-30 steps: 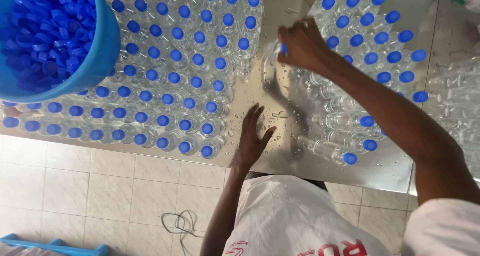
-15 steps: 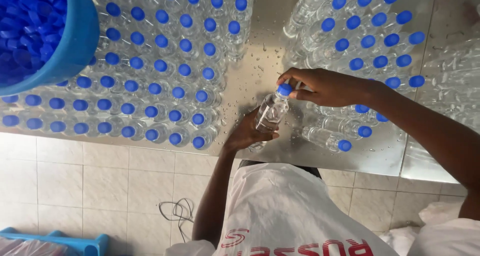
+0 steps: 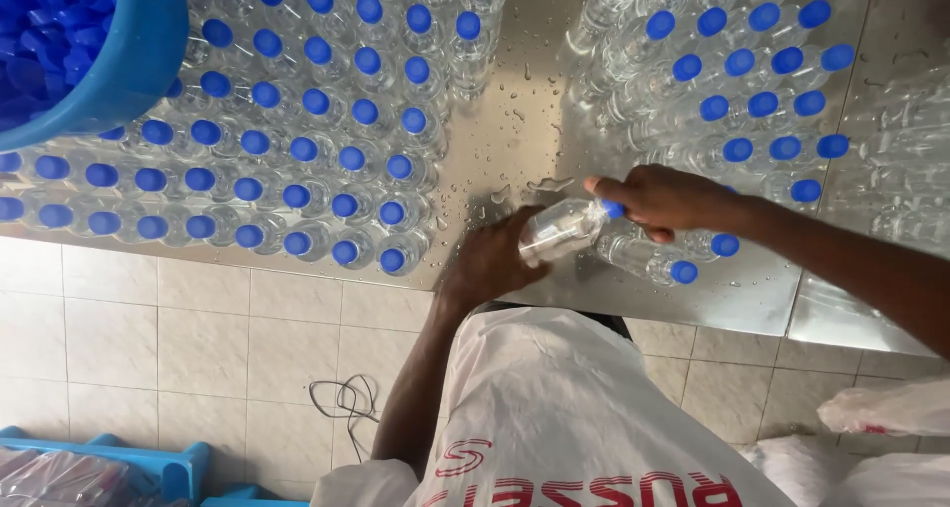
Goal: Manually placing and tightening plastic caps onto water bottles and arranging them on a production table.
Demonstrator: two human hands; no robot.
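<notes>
Head view, bottle now tilted flat, left hand gripping body, right hand clamped on cap

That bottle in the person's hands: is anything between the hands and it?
Nothing visible. The left hand wraps the clear bottle around its body, and the right hand grips its blue cap directly. The bottle is tilted over a wet, bare strip of the metal table, between two groups of capped bottles.

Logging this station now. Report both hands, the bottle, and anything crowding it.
Left hand grips the clear bottle body. Right hand on its blue cap. Bottle tilted above wet steel table. Capped bottles packed left, more right.
</notes>
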